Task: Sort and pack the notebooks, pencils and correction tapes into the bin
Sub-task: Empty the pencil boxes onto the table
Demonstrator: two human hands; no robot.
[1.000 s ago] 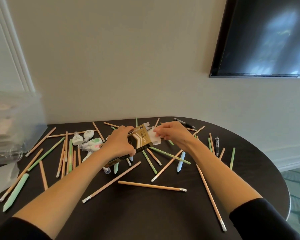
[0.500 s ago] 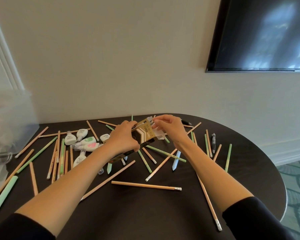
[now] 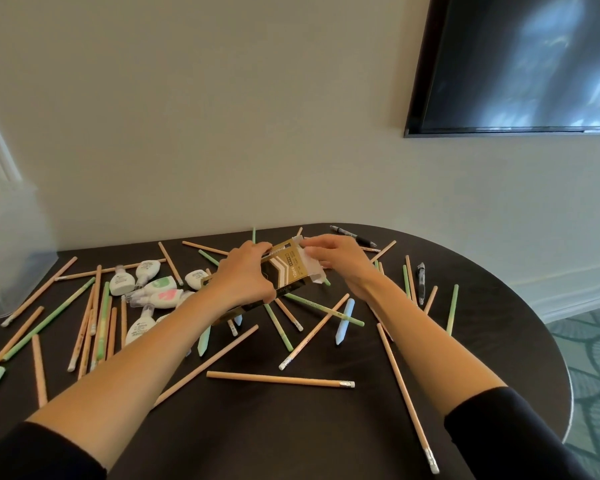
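A gold and black pencil box (image 3: 286, 271) is held above the middle of the dark table (image 3: 291, 438). My left hand (image 3: 245, 275) grips its body from the left. My right hand (image 3: 340, 259) pinches the white flap at its open right end. Several wooden and green pencils (image 3: 279, 379) lie scattered over the table. Several white correction tapes (image 3: 153, 289) sit in a cluster at the left. The clear plastic bin (image 3: 11, 251) stands blurred at the left edge. No notebooks are plainly visible.
Two black pens (image 3: 420, 282) lie near the table's far right. Pale blue and green flat sticks (image 3: 345, 322) lie among the pencils. The table's curved edge (image 3: 565, 393) drops to patterned carpet on the right. A dark screen (image 3: 520, 64) hangs on the wall.
The view has shifted slightly, and the table contents sit a little lower and left. Both hands keep hold of the box, with the right fingers working at its flap.
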